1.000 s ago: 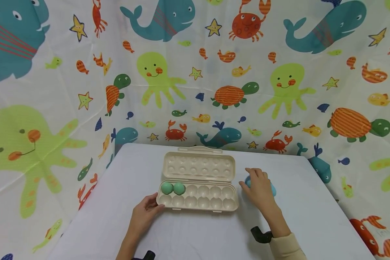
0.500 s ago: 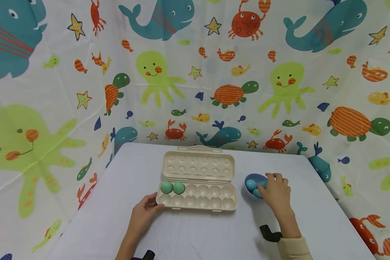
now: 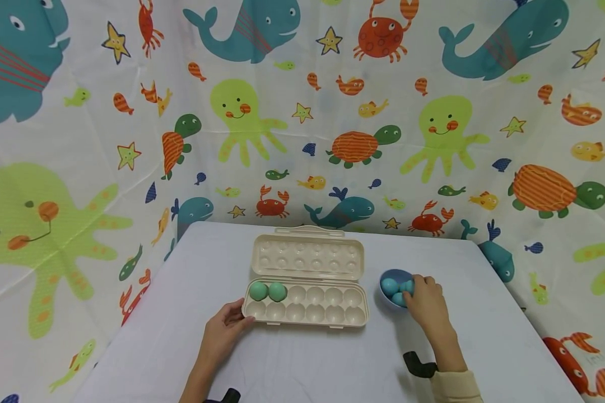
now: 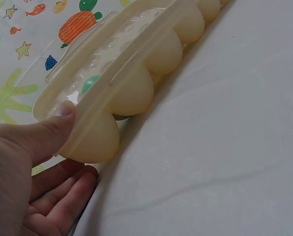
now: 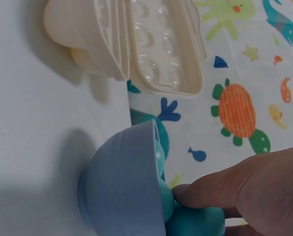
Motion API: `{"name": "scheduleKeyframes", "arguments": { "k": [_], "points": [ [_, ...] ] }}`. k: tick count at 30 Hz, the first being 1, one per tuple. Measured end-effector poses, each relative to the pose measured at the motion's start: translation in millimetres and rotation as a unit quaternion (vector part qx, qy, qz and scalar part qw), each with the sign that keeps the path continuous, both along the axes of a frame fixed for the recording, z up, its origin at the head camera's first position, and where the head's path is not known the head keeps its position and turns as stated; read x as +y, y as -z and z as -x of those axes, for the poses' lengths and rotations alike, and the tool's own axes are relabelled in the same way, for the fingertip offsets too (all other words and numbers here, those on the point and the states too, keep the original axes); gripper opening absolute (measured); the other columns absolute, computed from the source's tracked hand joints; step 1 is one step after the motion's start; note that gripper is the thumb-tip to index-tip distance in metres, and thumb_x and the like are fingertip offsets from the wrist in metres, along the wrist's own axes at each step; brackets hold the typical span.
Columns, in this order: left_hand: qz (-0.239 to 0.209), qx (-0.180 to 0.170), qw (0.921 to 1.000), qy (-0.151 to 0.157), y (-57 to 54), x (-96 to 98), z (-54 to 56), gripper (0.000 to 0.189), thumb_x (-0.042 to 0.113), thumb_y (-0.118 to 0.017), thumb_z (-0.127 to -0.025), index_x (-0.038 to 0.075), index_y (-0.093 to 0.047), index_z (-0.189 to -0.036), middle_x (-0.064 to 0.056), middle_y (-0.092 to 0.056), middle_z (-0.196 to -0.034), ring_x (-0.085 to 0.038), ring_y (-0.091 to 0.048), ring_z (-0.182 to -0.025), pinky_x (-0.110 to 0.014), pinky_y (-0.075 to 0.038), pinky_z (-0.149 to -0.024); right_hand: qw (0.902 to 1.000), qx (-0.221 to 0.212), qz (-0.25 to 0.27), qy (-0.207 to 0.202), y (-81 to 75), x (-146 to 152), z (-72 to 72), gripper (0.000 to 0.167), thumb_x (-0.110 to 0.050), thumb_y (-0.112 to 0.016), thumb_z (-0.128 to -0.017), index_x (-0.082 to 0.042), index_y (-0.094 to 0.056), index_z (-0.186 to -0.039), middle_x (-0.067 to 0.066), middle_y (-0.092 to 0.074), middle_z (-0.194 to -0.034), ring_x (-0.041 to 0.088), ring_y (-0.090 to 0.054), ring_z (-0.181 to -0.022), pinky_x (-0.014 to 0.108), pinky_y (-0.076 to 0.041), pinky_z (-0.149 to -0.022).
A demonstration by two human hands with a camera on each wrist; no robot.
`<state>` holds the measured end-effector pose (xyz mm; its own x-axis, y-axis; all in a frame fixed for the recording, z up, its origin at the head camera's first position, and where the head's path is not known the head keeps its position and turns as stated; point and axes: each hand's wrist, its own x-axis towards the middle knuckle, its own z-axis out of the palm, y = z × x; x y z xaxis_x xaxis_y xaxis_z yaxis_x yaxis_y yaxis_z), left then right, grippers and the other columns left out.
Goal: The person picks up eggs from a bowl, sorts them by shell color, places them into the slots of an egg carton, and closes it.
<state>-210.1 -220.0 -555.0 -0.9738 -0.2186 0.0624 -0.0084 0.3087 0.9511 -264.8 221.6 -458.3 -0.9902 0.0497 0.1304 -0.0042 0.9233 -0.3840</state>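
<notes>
An open beige egg carton [image 3: 315, 313] lies on the white table, its lid folded back. Two green eggs [image 3: 278, 291] occupy the left cups of its back row. My left hand [image 3: 223, 331] grips the carton's left front corner; in the left wrist view the thumb [image 4: 62, 115] lies on the rim with fingers curled beneath. To the right, a small blue bowl [image 5: 119, 182] contains several blue eggs [image 3: 390, 286]. My right hand [image 3: 430, 305] reaches over its right side and pinches a teal-blue egg [image 5: 198, 223] at the rim. Its fingers are partly hidden behind that egg.
A white cloth with printed sea animals [image 3: 355, 148] hangs behind the table and along both sides. The carton's lid [image 3: 308, 257] lies toward the back edge of the table. A black strap piece [image 3: 419, 365] sits at my right wrist.
My right hand has moved right from above the bowl, uncovering it, then lowered slightly onto an egg at its right side. The left hand and carton have stayed in place.
</notes>
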Motion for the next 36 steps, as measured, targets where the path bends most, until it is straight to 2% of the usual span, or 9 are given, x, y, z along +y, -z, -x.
{"name": "scheduleKeyframes", "arguments": {
  "k": [7, 21, 31, 36],
  "points": [
    [0.001, 0.0, 1.0, 0.001, -0.1, 0.0, -0.1, 0.061, 0.025, -0.084, -0.081, 0.006, -0.061, -0.134, -0.015, -0.071, -0.122, -0.025, -0.071, -0.109, -0.011, -0.054, -0.082, 0.9999, 0.002, 0.017, -0.003, 0.6, 1.3, 0.2, 0.051, -0.014, -0.061, -0.093, 0.018, -0.048, -0.13, 0.043, -0.049, -0.123, 0.058, -0.05, -0.111, 0.067, -0.046, -0.092],
    [0.001, -0.005, 1.0, 0.001, 0.6, -0.6, 0.5, 0.061, 0.027, -0.084, -0.081, 0.007, -0.061, -0.135, -0.014, -0.072, -0.118, -0.015, -0.071, -0.102, -0.013, -0.055, -0.08, 0.9995, 0.011, 0.027, -0.01, -4.9, -0.1, 1.7, 0.049, -0.011, -0.06, -0.093, 0.018, -0.049, -0.13, 0.043, -0.05, -0.123, 0.056, -0.051, -0.112, 0.066, -0.048, -0.094],
    [-0.011, 0.002, 0.9999, 0.003, 4.3, -2.5, 1.6, 0.06, 0.027, -0.084, -0.081, 0.008, -0.062, -0.133, -0.016, -0.073, -0.117, -0.014, -0.072, -0.101, -0.013, -0.055, -0.08, 0.9991, 0.007, 0.04, -0.008, -16.9, -26.6, 5.5, 0.053, -0.014, -0.063, -0.095, 0.015, -0.046, -0.136, 0.04, -0.048, -0.131, 0.053, -0.048, -0.121, 0.065, -0.047, -0.1],
    [-0.019, 0.006, 0.9998, 0.003, 4.8, -2.1, 1.8, 0.06, 0.026, -0.085, -0.08, 0.007, -0.062, -0.133, -0.016, -0.073, -0.116, -0.012, -0.072, -0.099, -0.014, -0.056, -0.08, 0.9985, 0.024, 0.046, -0.017, -16.9, -46.0, 10.5, 0.057, -0.018, -0.067, -0.094, 0.013, -0.046, -0.137, 0.036, -0.051, -0.132, 0.05, -0.05, -0.123, 0.065, -0.046, -0.103]
  ]
}}
